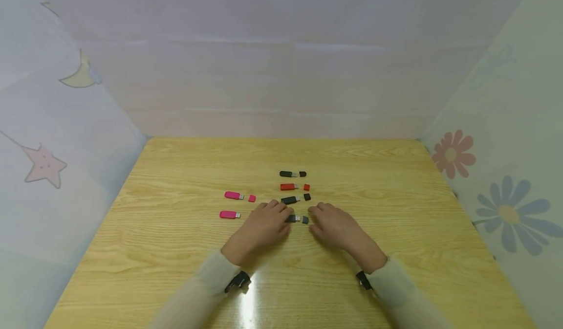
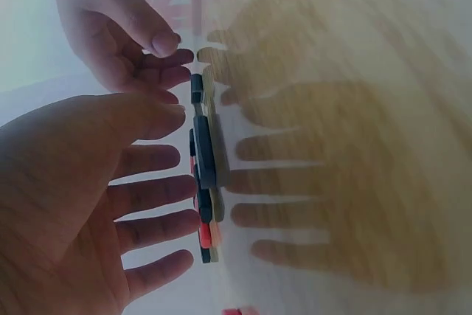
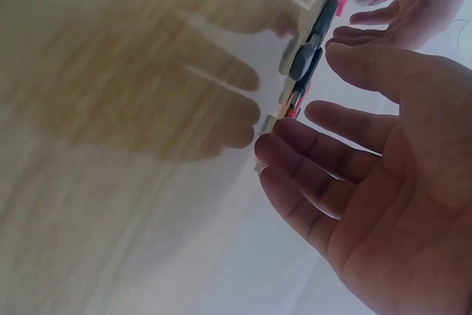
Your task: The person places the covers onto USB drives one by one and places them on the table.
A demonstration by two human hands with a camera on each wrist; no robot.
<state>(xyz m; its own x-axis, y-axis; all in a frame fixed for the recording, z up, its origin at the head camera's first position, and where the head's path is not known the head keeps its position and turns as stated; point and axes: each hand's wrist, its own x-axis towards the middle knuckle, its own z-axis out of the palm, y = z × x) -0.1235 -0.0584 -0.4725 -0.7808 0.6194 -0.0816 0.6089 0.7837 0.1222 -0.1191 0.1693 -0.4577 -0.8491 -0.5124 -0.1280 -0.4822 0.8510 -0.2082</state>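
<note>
A dark grey USB stick (image 1: 292, 218) lies on the table between the two hands, its metal plug pointing right at its small grey cap (image 1: 305, 220). My left hand (image 1: 266, 222) is just left of the stick and partly covers its rear end in the head view. In the left wrist view its fingers (image 2: 151, 191) are spread and hold nothing, close beside the stick (image 2: 206, 154). On the other side is my right hand (image 1: 336, 227), near the cap (image 3: 301, 63) in the right wrist view. Its fingers (image 3: 317, 156) are gently bent with nothing between them.
Beyond the hands lie a black USB stick (image 1: 289, 200), a red one (image 1: 288, 186) and another black one (image 1: 285, 174), each with its cap at the right. Two pink sticks (image 1: 232, 195) lie left, with one pink cap (image 1: 252, 198). Printed walls (image 1: 281, 89) bound the wooden table (image 1: 176, 172).
</note>
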